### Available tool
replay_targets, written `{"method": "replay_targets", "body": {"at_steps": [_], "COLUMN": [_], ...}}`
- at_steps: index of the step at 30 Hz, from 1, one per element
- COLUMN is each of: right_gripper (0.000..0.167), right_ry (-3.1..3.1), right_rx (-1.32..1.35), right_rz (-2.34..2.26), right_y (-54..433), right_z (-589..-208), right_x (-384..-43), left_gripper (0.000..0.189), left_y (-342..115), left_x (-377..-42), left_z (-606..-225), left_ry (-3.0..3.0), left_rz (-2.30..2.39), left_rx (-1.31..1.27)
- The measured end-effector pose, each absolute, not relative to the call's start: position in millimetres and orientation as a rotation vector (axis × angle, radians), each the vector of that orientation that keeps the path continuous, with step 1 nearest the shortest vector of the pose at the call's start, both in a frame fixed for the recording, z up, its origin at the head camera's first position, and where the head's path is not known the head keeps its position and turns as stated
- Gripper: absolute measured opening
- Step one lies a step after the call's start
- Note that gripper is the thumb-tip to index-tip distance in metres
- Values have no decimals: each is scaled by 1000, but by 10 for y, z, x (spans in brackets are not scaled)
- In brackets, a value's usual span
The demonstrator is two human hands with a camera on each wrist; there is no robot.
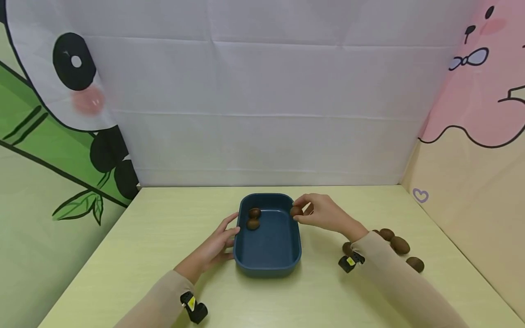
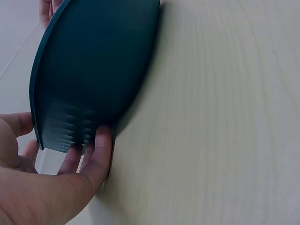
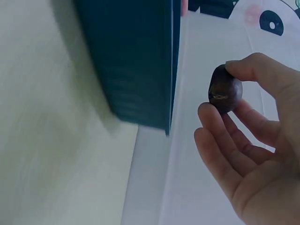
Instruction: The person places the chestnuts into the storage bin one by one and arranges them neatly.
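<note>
A deep blue rectangular dish stands on the table. Two brown egg-shaped fruits lie inside it, close together by its left wall. My left hand holds the dish at its left side, the thumb at the rim and other fingers spread along the outer wall. At the dish's right rim, my right hand pinches another brown egg-shaped fruit between thumb and fingertips. In the right wrist view this fruit looks dark and smooth with a small pale mark, raised beside the dish wall.
Several more brown fruits lie on the pale yellow table to the right, partly hidden behind the right sleeve. A white cloth backdrop stands along the table's far edge, with printed cartoon panels at both sides.
</note>
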State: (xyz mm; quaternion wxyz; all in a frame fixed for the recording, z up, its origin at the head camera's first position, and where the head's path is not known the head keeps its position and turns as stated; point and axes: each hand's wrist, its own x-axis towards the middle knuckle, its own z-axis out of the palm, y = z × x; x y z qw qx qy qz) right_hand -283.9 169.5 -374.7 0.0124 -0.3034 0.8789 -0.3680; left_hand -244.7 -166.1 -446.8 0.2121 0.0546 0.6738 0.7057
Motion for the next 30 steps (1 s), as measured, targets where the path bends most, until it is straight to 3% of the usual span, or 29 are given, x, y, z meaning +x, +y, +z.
{"method": "replay_targets", "body": {"at_steps": [14,30], "right_gripper": [33,29], "right_ry": [2682,2672], "right_rx": [-1201,-1254], "right_rz": [-1027,-774], "right_y": [1018,581], "right_z": [-4114,-4267], "right_x": [-2896,-2996], "left_gripper": [60,62], "left_y": [-1645,-1658], "left_x": [-2421,-2430], "left_z": [-4443,-4431], "left_ry": [1872,1884], "left_rz": [1956,1939], "left_rx": [145,167]}}
